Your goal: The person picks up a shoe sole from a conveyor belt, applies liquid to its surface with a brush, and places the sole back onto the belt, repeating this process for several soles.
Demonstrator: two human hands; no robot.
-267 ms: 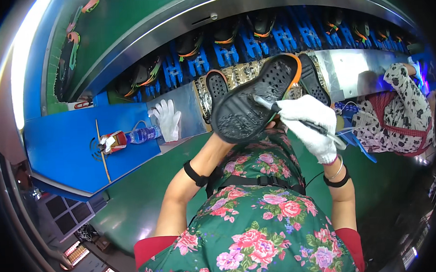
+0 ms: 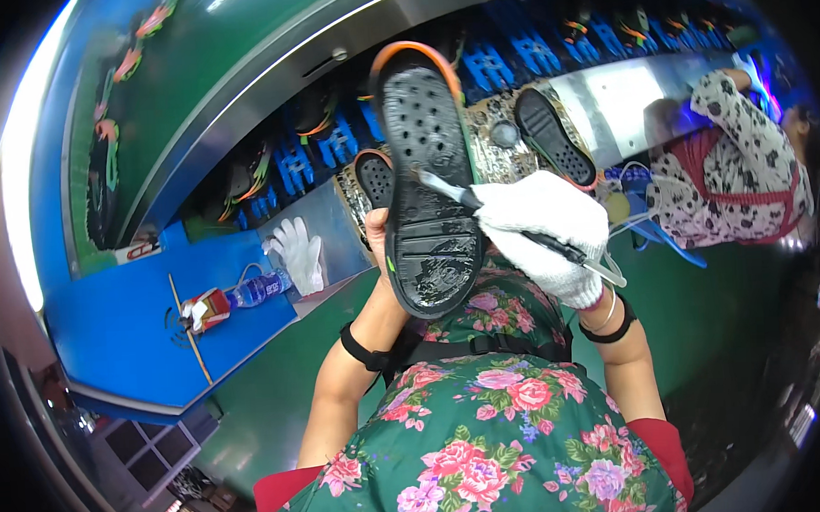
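Observation:
A black shoe sole (image 2: 428, 246) with an orange rim at its far end stands out in front of me, its perforated, wet-looking face toward me. My bare left hand (image 2: 379, 244) grips it at the left edge; most of those fingers are hidden behind it. In a white knit glove, my right hand (image 2: 546, 236) is closed around a brush (image 2: 445, 188), whose bristles touch the sole near its middle. Two smaller-looking black soles lie on the bench beyond, one sole (image 2: 373, 177) to the left and another sole (image 2: 556, 140) to the right.
A metal bench (image 2: 605, 110) runs along a rack of blue holders (image 2: 489, 65) carrying shoes. At left, a blue table (image 2: 111, 333) bears a bottle (image 2: 258, 290), a red box (image 2: 209, 310) and a stick; a white glove (image 2: 297, 256) lies nearby. Another person (image 2: 726, 169) works at right.
The sole has swung from a slant to nearly upright, its orange end moving left and away. The brush has shifted left along with my right hand. My left fingers now show at the sole's left edge.

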